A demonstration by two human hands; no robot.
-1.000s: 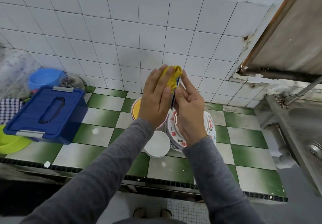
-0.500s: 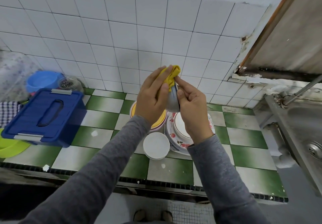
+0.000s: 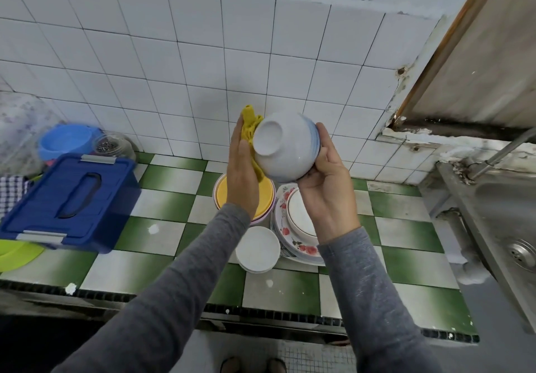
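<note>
While tilted, bowl (image 3: 285,149) (white) against yellow cloth (image 3: 249,123)

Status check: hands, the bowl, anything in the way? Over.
Right hand grips white ceramic bowl with blue band, base toward camera. Left hand presses yellow cloth against its side. Stacked dishes on checked counter beneath, apart from it.

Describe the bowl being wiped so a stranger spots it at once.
Above the green-and-white counter, over the stacked dishes, the right hand grips a pale bowl, foot toward the camera; the left hand presses a yellow cloth to it. It alone is off the counter, with a blue band.
</note>
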